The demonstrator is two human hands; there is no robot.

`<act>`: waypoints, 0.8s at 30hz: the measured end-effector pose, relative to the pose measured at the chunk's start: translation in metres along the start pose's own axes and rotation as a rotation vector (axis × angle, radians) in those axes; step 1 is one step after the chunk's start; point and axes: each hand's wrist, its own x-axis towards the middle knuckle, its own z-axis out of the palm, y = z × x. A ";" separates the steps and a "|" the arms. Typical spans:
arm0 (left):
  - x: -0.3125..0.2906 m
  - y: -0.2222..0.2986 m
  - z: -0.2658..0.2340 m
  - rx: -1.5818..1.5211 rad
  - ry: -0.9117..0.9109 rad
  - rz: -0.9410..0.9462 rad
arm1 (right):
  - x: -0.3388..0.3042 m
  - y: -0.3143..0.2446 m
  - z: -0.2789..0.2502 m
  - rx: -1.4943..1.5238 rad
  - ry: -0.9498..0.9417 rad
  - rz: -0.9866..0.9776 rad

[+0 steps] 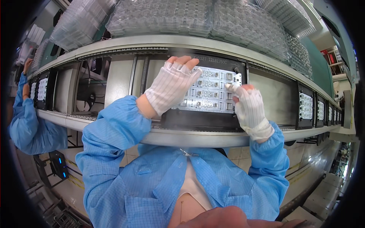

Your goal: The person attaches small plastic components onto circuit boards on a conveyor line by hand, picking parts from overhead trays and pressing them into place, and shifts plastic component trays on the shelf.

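Left hand (171, 87): white fingerless glove, fingers spread loosely and laid flat over the left part of a white circuit board (213, 91); bare fingertips reach the board's upper edge. It grips nothing, only presses or rests on the surface. Right hand (249, 108): same kind of glove, loosely curled, index finger stretched out with its tip touching the board's right side near the top; it clasps nothing either.

The board is a pale panel with rows of small square components. It lies in a black carrier (201, 121) on the conveyor line (182, 138), straight ahead of the person, between the two rails.

Further black carriers with similar boards sit on the line well to the right (306, 106) and left (42, 89). Stacks of clear plastic trays (159, 17) fill the shelf above. At far left, another person's blue sleeve (23, 125) reaches to the line.
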 end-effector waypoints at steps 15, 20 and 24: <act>0.000 0.008 0.001 0.026 -0.034 0.093 | 0.041 0.015 0.032 -0.405 0.091 -0.076; 0.003 0.015 -0.001 0.076 -0.104 0.118 | 0.020 0.015 0.029 -0.251 0.179 -0.081; -0.001 0.015 0.000 0.039 -0.065 0.095 | 0.017 0.005 0.036 -0.369 0.071 -0.087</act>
